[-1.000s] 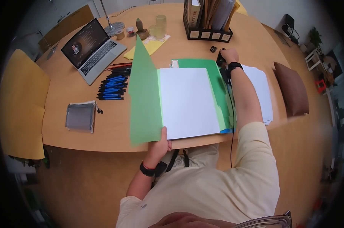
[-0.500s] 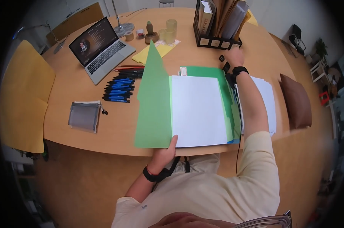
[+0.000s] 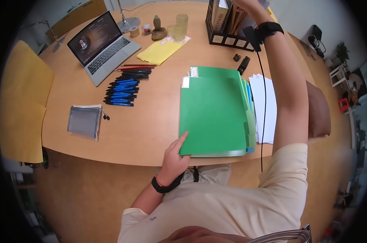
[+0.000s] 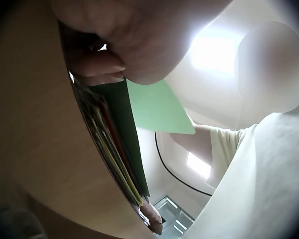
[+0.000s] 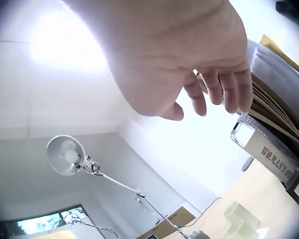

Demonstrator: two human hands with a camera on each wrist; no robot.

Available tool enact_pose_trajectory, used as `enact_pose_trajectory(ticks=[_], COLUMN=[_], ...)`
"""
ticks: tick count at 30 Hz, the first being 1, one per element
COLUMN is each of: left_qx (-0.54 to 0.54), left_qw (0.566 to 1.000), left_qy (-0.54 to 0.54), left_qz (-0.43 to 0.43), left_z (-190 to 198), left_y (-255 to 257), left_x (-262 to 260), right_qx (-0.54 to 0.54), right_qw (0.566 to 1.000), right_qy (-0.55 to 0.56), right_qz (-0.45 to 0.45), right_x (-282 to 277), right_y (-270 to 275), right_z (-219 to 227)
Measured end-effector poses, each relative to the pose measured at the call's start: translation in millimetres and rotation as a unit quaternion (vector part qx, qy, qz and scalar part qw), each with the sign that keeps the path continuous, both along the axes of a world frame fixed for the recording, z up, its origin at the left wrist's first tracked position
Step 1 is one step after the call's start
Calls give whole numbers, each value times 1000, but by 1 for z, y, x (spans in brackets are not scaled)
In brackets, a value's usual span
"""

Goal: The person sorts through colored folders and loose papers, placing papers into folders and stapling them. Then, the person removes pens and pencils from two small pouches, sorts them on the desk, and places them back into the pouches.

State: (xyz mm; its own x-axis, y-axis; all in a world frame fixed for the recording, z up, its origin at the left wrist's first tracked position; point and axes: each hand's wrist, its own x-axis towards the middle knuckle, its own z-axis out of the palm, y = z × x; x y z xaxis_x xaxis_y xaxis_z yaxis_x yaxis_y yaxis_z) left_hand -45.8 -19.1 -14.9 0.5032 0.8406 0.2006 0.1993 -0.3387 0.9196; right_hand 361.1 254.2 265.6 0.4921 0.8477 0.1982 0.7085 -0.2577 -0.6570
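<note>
At the desk's front edge my left hand (image 3: 174,162) holds the lower left corner of a green folder (image 3: 214,109), thumb on top. The folder lies on a stack of other folders with tabs. In the left wrist view the fingertips are at the edge of the stack, and a light green sheet (image 4: 159,107) stands out behind them. My right hand (image 3: 248,5) reaches over a black file organizer (image 3: 228,41) at the back. In the right wrist view its fingers (image 5: 229,92) hang loosely beside brown folders (image 5: 269,102) and a book (image 5: 269,152), with nothing held.
White papers (image 3: 262,101) and a brown pouch (image 3: 318,109) lie to the right. Black clips (image 3: 236,57) and a black stapler-shaped object (image 3: 243,65) sit behind the folders. Left are pens (image 3: 122,91), a laptop (image 3: 106,48) and a zip pouch (image 3: 85,120). A cable (image 3: 264,109) hangs along the right arm.
The light green cover, raised over white paper before, has come down, so the dark green side faces up. My right hand has moved from near the stapler-shaped object up over the organizer.
</note>
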Motion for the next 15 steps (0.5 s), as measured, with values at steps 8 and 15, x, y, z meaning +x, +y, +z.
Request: enact_pose_trajectory(ticks=[8, 15], left_qx=[26, 48], left_qw=[996, 990], left_qy=[69, 113], left_qz=[-59, -66], left_z=[5, 3], left_y=[-1, 1], left_x=[-2, -7], right_qx=[-109, -241], right_qw=[984, 930], right_qy=[-87, -201], right_qz=[112, 193], right_x=[-62, -100], right_y=[60, 133], right_z=[-94, -233])
